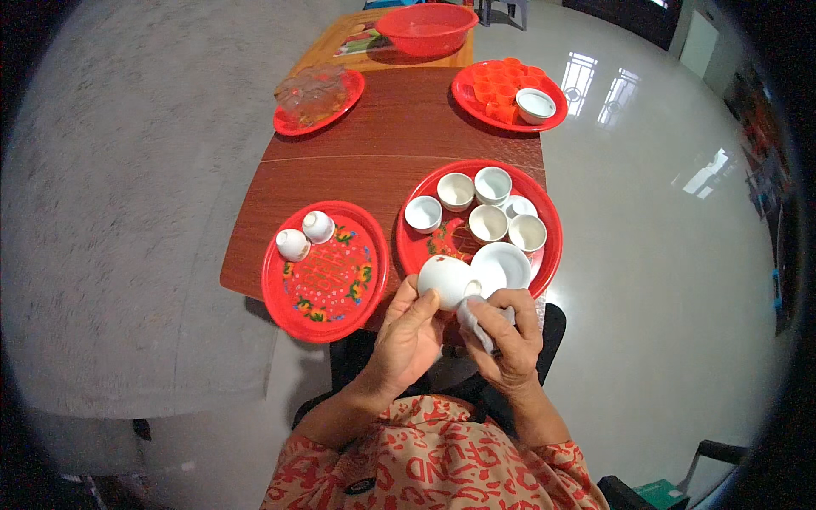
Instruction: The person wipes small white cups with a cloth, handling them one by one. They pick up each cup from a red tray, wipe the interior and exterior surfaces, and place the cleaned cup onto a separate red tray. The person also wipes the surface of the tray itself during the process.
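A small round white porcelain cup (444,279) is held at the near edge of the table, its base turned up toward the camera, just in front of the nearest red tray. The left hand (410,333) is closed around the cup from below and from the left, with the thumb lying up its side. The right hand (508,333) is clamped on a crumpled white cloth (478,321) and presses it against the cup's right side. Touching the cup on the right is a wider white porcelain bowl (503,268), which rests on the front rim of the round red plastic tray (551,238).

On that tray stand five more small white cups (488,223), all mouth up, grouped close together toward its far half, with a small white saucer (520,206) among them. To the left, just beside it, lies a second round red tray with a floral and gold pattern (327,285); two small white cups (306,235) lie on it, tipped over near its far left rim, close to each other.

Both trays sit on a dark brown wooden table (357,178). Farther back on the left is a red plate with a clear glass piece (316,100) on it; farther back on the right is a red tray of orange cups (501,89) with a white bowl (535,104) on its right side. Beyond them stands a red plastic basin (427,27). The person wears an orange-and-cream patterned garment (433,467). A pale glossy tiled floor (663,297) lies to the right.
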`<state>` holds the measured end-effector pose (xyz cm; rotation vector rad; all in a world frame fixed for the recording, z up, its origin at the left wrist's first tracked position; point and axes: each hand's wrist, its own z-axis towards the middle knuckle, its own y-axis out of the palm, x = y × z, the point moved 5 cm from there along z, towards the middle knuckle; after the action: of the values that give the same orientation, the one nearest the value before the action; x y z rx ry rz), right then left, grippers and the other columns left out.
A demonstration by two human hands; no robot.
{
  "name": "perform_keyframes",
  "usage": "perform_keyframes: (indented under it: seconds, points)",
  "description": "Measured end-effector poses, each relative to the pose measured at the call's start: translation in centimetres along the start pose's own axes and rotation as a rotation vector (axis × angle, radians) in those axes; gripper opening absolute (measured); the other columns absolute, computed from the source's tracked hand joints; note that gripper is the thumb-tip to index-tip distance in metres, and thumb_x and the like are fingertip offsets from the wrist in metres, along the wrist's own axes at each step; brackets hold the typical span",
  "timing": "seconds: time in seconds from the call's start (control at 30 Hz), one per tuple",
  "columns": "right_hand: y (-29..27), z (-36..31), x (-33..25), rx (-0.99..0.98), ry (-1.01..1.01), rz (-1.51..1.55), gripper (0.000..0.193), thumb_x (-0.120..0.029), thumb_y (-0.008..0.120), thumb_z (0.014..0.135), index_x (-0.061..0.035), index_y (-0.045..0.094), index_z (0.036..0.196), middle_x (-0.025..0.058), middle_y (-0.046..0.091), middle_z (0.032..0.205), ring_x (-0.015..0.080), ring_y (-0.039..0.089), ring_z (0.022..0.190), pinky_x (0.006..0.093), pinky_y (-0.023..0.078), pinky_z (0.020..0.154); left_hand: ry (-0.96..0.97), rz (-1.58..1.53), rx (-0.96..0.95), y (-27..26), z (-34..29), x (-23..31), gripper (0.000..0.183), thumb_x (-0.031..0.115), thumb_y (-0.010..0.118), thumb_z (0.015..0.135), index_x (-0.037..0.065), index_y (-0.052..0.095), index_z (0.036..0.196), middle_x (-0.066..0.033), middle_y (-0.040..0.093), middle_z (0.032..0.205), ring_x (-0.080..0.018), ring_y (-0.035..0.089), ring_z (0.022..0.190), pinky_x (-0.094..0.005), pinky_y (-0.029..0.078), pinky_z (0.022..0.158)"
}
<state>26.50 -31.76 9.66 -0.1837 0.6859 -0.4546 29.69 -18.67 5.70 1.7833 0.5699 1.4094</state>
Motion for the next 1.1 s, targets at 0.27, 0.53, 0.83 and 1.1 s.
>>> perform_keyframes:
  seconds: [0.27,0.53,0.83,1.1]
  points:
    - [-0.1,0.7,-0.6,0.046,-0.049,-0.189,0.042,-0.002,0.076,0.058,-0.0051,0.066,0.099,0.0116,0.053,0.091,0.0251,0.053,0.076,0.034,0.044,0.063,0.057,0.139,-0.069,0.7,-0.2,-0.4,0.021,0.008,0.051,0.095,0.006,0.05,0.115,-0.0083,0.06,0.112,-0.0164,0.057,0.104,-0.0323,0.045,0.093]
    - [-1.4,1.7,2.5,-0.045,0.405,0.206,0.021,-0.011,0.065,0.08,0.0004,0.065,0.098,0.0108,0.053,0.094,0.0179,0.055,0.077,0.0273,0.045,0.065,0.078,0.273,-0.171,0.8,-0.9,-0.3,0.02,0.005,0.055,0.092,0.003,0.051,0.111,-0.0066,0.058,0.11,-0.0129,0.055,0.103,-0.0303,0.041,0.095]
    - [-1.4,2.0,-0.7,-0.153,0.031,-0.038,0.038,-0.007,0.073,0.062,-0.0051,0.066,0.099,0.0119,0.054,0.095,0.0279,0.053,0.083,0.0376,0.044,0.072,-0.025,0.325,-0.16,0.0,-1.2,-0.8,0.019,0.001,0.056,0.089,0.004,0.051,0.107,-0.0084,0.059,0.108,-0.0162,0.056,0.102,-0.0341,0.044,0.093]
    - [-1.8,2.1,2.6,-0.192,0.349,0.377,0.027,-0.009,0.066,0.075,-0.0029,0.066,0.101,0.0111,0.058,0.098,0.0218,0.057,0.085,0.0323,0.045,0.074,-0.003,0.59,-0.252,0.3,-2.2,-0.6,0.016,0.001,0.058,0.089,0.005,0.052,0.104,-0.0061,0.061,0.103,-0.012,0.057,0.097,-0.0299,0.046,0.087]
